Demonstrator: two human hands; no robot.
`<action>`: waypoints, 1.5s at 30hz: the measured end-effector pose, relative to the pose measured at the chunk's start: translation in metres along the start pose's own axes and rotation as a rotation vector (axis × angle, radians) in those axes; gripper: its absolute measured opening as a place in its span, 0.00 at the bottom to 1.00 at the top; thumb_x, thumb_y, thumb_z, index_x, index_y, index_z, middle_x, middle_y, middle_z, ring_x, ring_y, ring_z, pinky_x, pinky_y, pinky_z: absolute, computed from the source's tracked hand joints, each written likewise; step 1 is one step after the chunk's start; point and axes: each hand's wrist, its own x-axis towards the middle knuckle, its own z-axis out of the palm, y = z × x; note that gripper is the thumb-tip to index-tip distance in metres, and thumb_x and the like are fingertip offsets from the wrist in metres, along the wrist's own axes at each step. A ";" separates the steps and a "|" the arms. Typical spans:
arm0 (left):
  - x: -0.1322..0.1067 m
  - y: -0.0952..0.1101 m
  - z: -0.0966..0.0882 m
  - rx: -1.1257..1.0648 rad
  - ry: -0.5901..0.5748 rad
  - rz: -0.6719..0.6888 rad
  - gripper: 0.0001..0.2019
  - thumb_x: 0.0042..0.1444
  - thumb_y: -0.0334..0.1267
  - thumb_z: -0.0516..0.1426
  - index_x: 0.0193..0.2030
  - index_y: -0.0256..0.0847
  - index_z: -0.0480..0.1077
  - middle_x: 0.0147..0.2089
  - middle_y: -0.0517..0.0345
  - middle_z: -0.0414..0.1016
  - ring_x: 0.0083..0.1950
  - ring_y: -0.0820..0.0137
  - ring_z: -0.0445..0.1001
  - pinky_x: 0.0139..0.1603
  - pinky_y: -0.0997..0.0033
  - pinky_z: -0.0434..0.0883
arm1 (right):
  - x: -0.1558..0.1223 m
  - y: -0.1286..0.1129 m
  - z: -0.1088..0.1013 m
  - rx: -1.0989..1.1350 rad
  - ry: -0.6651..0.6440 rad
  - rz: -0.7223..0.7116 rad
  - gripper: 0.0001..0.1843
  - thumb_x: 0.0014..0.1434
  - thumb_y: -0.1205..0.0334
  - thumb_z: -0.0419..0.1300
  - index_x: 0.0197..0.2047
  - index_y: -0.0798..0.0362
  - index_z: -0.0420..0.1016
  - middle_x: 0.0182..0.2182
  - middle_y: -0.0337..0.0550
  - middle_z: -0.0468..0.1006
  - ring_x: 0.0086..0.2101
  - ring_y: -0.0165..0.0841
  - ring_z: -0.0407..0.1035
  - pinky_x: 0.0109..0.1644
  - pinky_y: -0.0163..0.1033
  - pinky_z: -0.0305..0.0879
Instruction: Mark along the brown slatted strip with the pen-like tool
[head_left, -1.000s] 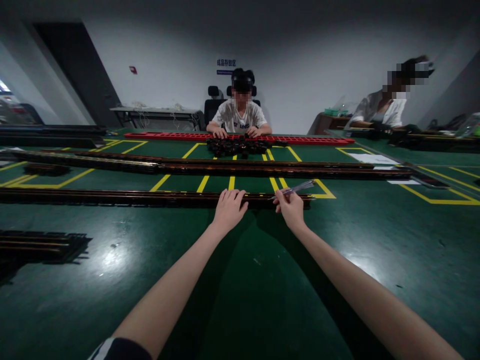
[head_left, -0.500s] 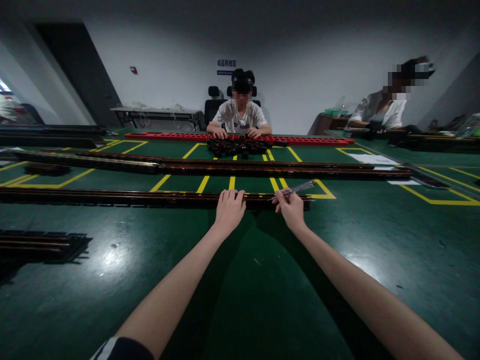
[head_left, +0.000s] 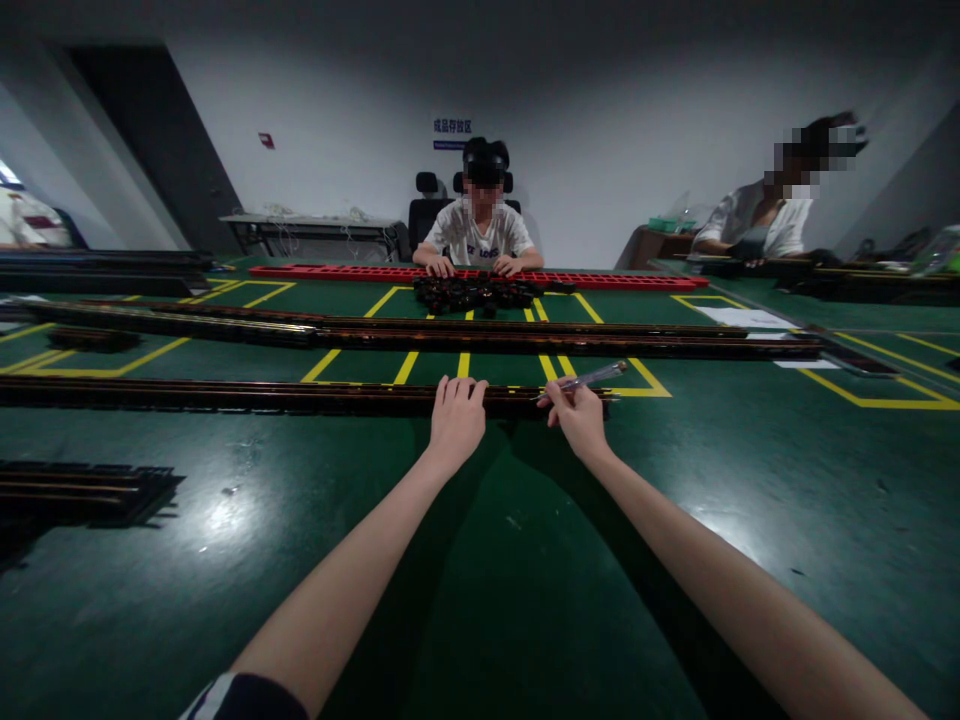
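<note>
A long dark rail (head_left: 225,396) lies across the green table in front of me. My left hand (head_left: 457,417) rests on top of it, fingers laid flat and close together over its upper edge. Just to the right, my right hand (head_left: 579,415) pinches a clear slim screwdriver-like tool (head_left: 592,377), whose far end points up and to the right while its near end meets the rail. Both forearms stretch forward from the bottom of the view.
More long dark rails (head_left: 450,335) lie across the table further back, and a stack of rails (head_left: 75,492) sits at the left. A red strip (head_left: 615,282) and a pile of small black parts (head_left: 472,293) lie before a seated person opposite. Another person sits at the right.
Barely anything has changed. My right hand with the tool has shifted slightly left along the rail. My left hand stays on the rail.
</note>
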 end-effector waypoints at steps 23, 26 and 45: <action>0.001 -0.001 -0.001 -0.049 -0.034 0.013 0.21 0.61 0.28 0.45 0.58 0.36 0.68 0.56 0.45 0.73 0.60 0.60 0.68 0.68 0.48 0.57 | -0.001 -0.004 0.000 -0.026 0.028 -0.020 0.26 0.51 0.36 0.58 0.30 0.54 0.68 0.23 0.42 0.77 0.15 0.26 0.65 0.19 0.34 0.64; 0.001 0.000 0.000 -0.033 -0.031 0.013 0.21 0.61 0.28 0.44 0.58 0.37 0.67 0.56 0.46 0.73 0.60 0.60 0.68 0.68 0.49 0.57 | -0.001 -0.003 0.000 -0.033 0.080 0.002 0.25 0.52 0.37 0.58 0.29 0.53 0.67 0.22 0.41 0.76 0.15 0.26 0.64 0.19 0.33 0.63; 0.000 0.000 0.000 -0.036 -0.015 0.014 0.22 0.60 0.27 0.44 0.58 0.37 0.68 0.55 0.45 0.73 0.60 0.59 0.69 0.68 0.48 0.57 | 0.001 0.002 -0.002 0.016 0.064 0.023 0.25 0.51 0.37 0.60 0.31 0.53 0.68 0.22 0.38 0.74 0.17 0.26 0.64 0.20 0.33 0.63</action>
